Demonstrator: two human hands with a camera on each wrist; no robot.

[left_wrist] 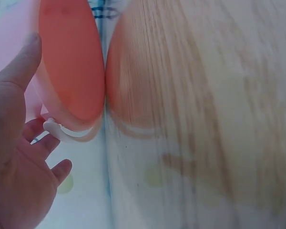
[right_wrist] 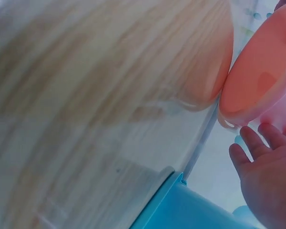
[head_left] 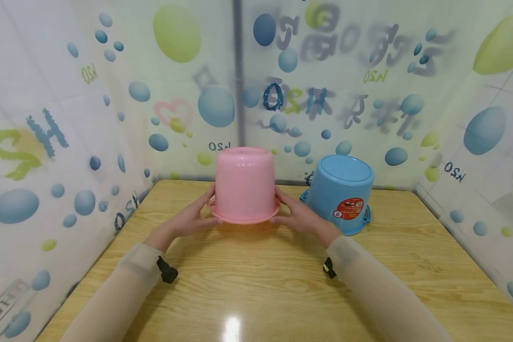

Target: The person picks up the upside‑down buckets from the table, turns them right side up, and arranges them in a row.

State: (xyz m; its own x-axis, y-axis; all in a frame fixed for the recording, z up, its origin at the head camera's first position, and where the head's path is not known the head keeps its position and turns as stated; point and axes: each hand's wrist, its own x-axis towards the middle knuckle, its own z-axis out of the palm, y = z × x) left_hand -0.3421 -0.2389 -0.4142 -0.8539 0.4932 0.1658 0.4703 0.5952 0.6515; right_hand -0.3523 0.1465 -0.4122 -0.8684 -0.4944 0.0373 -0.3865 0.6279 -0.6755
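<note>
In the head view an upside-down pink bucket (head_left: 245, 185) is held between both hands over the table. Its front rim is raised off the surface; whether the back rim touches cannot be told. My left hand (head_left: 194, 218) grips the bucket's left side, thumb at the front rim and fingers behind, near the white handle joint (left_wrist: 51, 127) in the left wrist view. On the opposite side my right hand (head_left: 301, 216) grips the rim in the same way. Both wrist views show the bucket's salmon-toned inside (right_wrist: 264, 71). A blue bucket (head_left: 344, 190) stands upside down beside the right hand.
The wooden table (head_left: 256, 275) runs to a wall curtain (head_left: 188, 156) printed with blue and green dots at its back and sides. A red label (head_left: 349, 209) is on the blue bucket. Black straps (head_left: 166, 270) circle the sleeved wrists.
</note>
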